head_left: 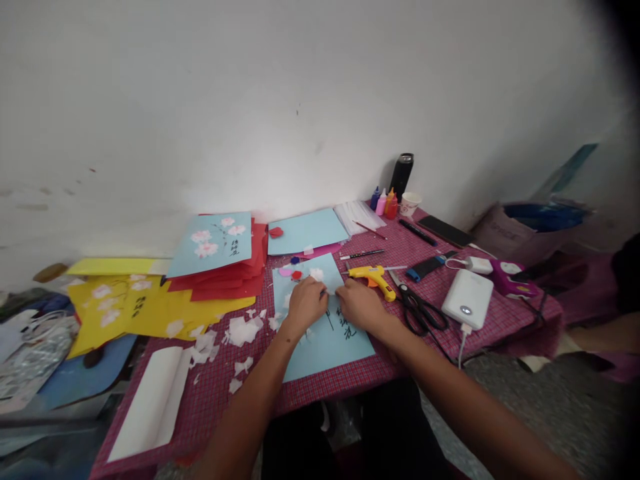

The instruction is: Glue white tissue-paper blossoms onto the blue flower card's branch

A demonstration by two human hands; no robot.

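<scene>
My left hand and my right hand meet over a light blue sheet of paper, fingers curled in and tips close together. A small pale bit shows between the fingertips, too small to name. Black brush-like characters are on the sheet beside my right hand. A white paper flower lies at its upper part, just beyond my left hand. Red and pink paint spots sit near the top left corner. A yellow glue gun rests close to my right hand.
Torn white paper is scattered left of the sheet. Finished-looking flower cards top a red paper stack. To the right lie black scissors, a power bank and cables. Paint bottles and a black flask stand behind.
</scene>
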